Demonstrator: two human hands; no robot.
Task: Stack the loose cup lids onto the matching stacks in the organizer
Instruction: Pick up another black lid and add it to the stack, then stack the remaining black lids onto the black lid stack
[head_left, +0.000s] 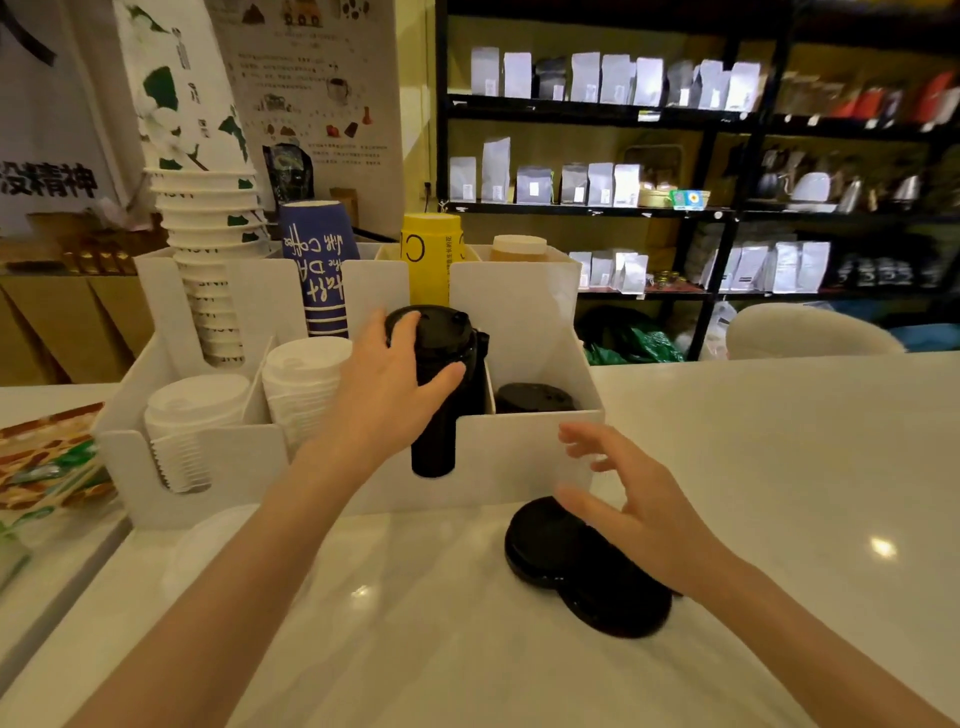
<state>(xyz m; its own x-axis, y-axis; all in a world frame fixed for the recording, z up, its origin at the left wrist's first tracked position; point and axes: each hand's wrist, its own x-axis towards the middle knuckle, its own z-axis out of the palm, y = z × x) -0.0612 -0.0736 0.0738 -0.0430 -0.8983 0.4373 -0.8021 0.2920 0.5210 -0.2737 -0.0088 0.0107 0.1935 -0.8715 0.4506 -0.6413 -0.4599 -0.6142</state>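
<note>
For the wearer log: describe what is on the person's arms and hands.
Both forearms are bare as far as the picture shows, with no sleeves in view. The left hand and right hand wear no gloves, and no rings, watch or bracelet can be seen. The fingernails look short and unpainted, though the picture is slightly blurred.

The white plastic multi-compartment organizer (524, 457) stands on the white glossy counter (779, 467). In its front row, from left to right, sit two stacks of white plastic cup lids (195, 410) (306, 374), a tall stack of black plastic cup lids (441, 395) and a low stack of black lids (535, 397); behind these stand paper cup stacks (208, 234). Just before the organizer, toward its right, two loose black round lids (582, 571) lie overlapping on the counter.
</note>
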